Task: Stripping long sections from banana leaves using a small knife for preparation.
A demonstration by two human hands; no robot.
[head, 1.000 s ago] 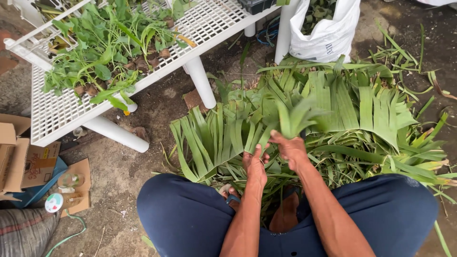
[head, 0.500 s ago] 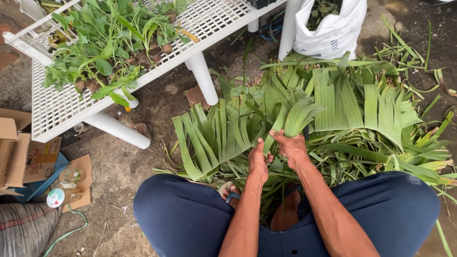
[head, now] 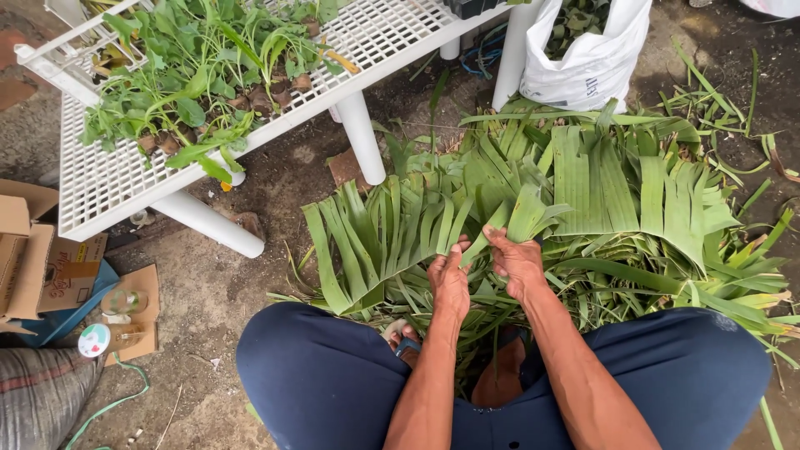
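Note:
I sit low with my knees apart, facing a heap of green banana-leaf strips [head: 583, 192] on the dirt ground. My left hand [head: 450, 283] and my right hand [head: 517, 260] are close together above the heap. Both pinch the same narrow folded leaf strip [head: 521, 215], which sticks up and away from my fingers. A fan of torn leaf strips [head: 375, 237] spreads to the left of my hands, and wider leaf pieces [head: 667, 196] lie to the right.
A white lattice rack [head: 108, 179] on thick white legs stands at the upper left, holding small green potted plants [head: 200, 75]. A white sack [head: 592, 58] stands at the top right. Cardboard boxes [head: 37, 258] and a small jar [head: 117, 302] lie at the left.
My hands have kept hold of the leaf strip and shifted slightly, bringing the fingers closer together. The view has tilted a little.

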